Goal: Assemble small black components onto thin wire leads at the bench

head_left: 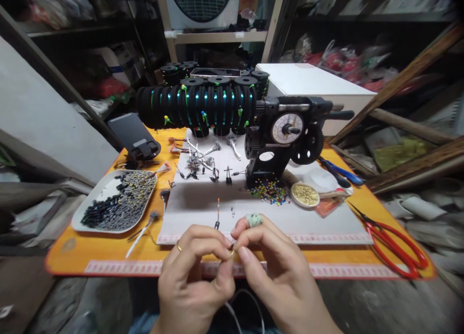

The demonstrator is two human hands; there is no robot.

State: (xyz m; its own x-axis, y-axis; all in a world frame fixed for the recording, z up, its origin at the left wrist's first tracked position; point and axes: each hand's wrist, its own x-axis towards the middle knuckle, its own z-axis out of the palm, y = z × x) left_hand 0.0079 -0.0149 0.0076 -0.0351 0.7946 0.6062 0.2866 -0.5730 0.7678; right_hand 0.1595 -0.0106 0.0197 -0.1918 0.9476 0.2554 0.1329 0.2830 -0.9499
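My left hand and my right hand meet at the table's front edge, fingertips pinched around a tiny gold-coloured piece. Its shape is mostly hidden by the fingers. A ring sits on a left finger, and a speckled green wrap covers a right fingertip. Just beyond the hands, a small black part with an orange-tipped lead and a tiny metallic piece lie on the white board.
Behind the board stands a black geared machine with a spool row. A parts tray is left; beads, a gold-filled dish, blue pliers and red scissors are right.
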